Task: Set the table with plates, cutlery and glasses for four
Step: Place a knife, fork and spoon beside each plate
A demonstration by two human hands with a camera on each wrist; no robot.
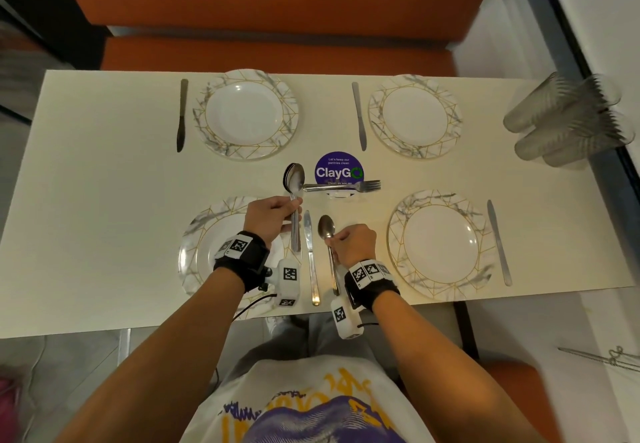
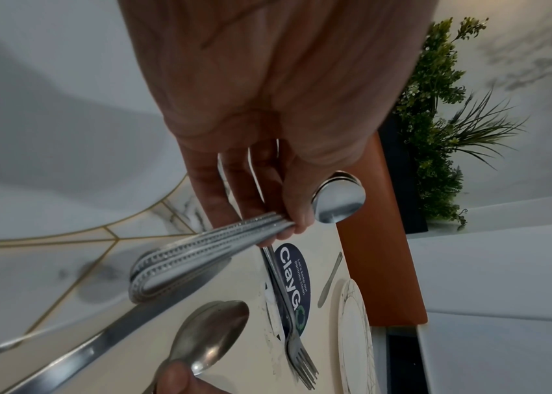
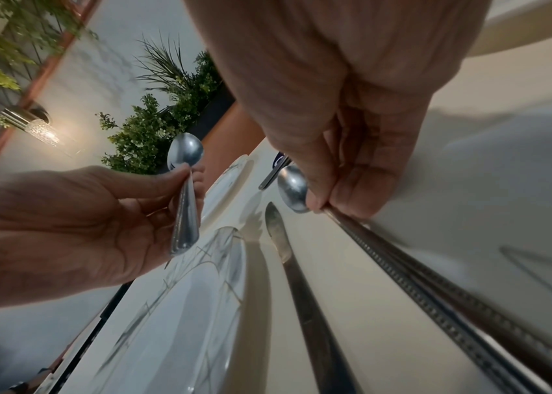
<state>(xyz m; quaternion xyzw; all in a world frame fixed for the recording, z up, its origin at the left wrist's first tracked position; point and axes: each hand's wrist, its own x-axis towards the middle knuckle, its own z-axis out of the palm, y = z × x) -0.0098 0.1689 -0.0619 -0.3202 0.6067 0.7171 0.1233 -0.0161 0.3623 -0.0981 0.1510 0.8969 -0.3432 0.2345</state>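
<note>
While the left hand (image 1: 270,217) grips a stack of steel spoons (image 1: 294,179) above the marble-patterned plate (image 1: 194,255), the right hand (image 1: 353,245) pinches a single steel spoon (image 1: 326,227) just beside the steel table knife (image 1: 310,252).

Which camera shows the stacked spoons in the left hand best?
The left wrist view: the spoons fill the middle, beaded handles separately visible, nested bowls past the thumb. The head view shows them smaller, gripped by the left hand. The right wrist view shows them edge-on, count unclear.
</note>
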